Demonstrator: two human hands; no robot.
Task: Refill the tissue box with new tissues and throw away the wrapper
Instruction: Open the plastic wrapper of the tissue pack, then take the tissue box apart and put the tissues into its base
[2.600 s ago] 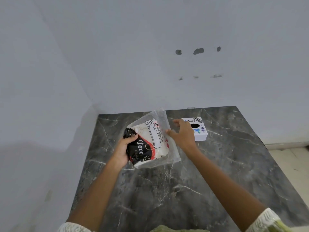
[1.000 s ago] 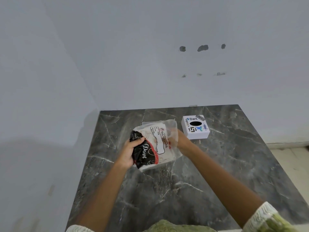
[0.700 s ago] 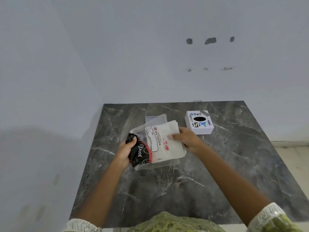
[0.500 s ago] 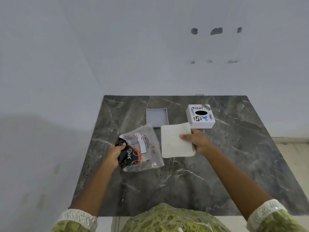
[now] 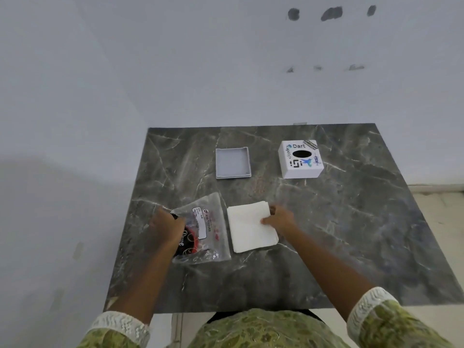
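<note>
A stack of white tissues (image 5: 249, 228) lies on the dark marble table (image 5: 351, 234), and my right hand (image 5: 278, 218) grips its right edge. Just left of it lies the clear plastic wrapper (image 5: 206, 234) with black and red print, my left hand (image 5: 167, 228) closed on its left end. The white tissue box cover (image 5: 300, 159), with stickers and an oval slot on top, stands at the back right. Its shallow grey base tray (image 5: 233, 163) sits open at the back middle.
White walls stand behind and to the left of the table. The table's front edge is close to my body, and a pale floor shows at the right.
My right hand has drawn the tissue stack out of the wrapper and set it down to the right. My left hand lowered the wrapper onto the table. The grey tray came into view.
</note>
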